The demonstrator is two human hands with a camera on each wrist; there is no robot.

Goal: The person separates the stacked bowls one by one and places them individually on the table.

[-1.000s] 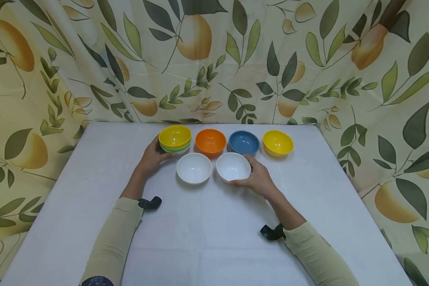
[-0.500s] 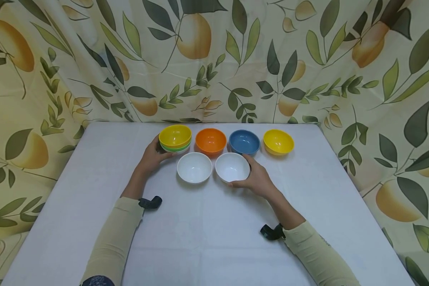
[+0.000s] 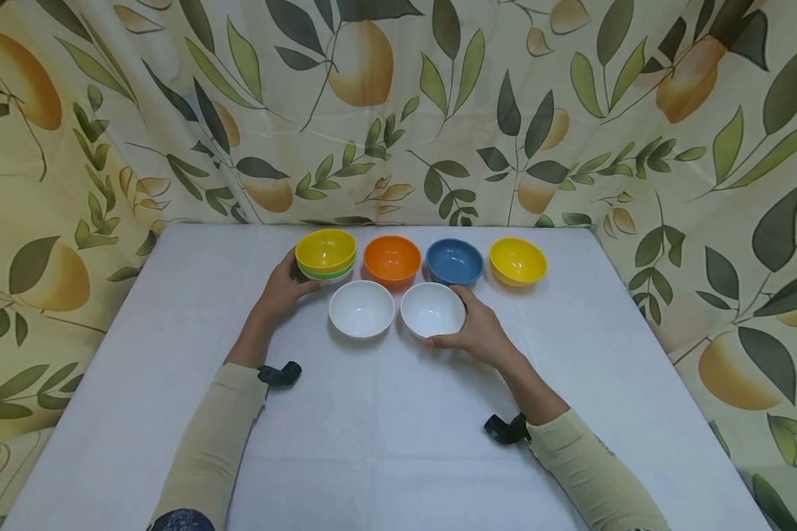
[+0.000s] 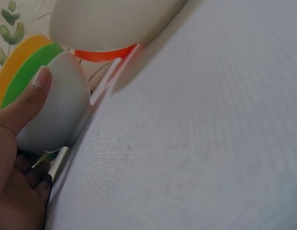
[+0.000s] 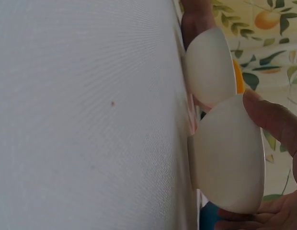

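Note:
At the back left of the table, my left hand [image 3: 283, 292] grips a nested stack: a yellow bowl [image 3: 325, 249] on top, a green bowl [image 4: 28, 72] under it and a white bowl [image 4: 67, 105] at the bottom. In the left wrist view its thumb lies along the white bowl's side, with the fingers curled underneath. My right hand [image 3: 480, 329] holds another white bowl [image 3: 432, 311] by its right side, thumb at the near rim. Just left of that bowl stands a second single white bowl [image 3: 361, 310], upright and untouched by either hand.
Behind the two white bowls, an orange bowl [image 3: 392, 259], a blue bowl [image 3: 454, 261] and a single yellow bowl [image 3: 518, 262] stand in a row. White cloth covers the table [image 3: 372, 442]. A leaf-and-fruit patterned curtain [image 3: 398, 147] hangs along the back edge.
The white bowl in my right hand has shifted very slightly left, toward the other white bowl. My left hand keeps its grip on the stack in the same place.

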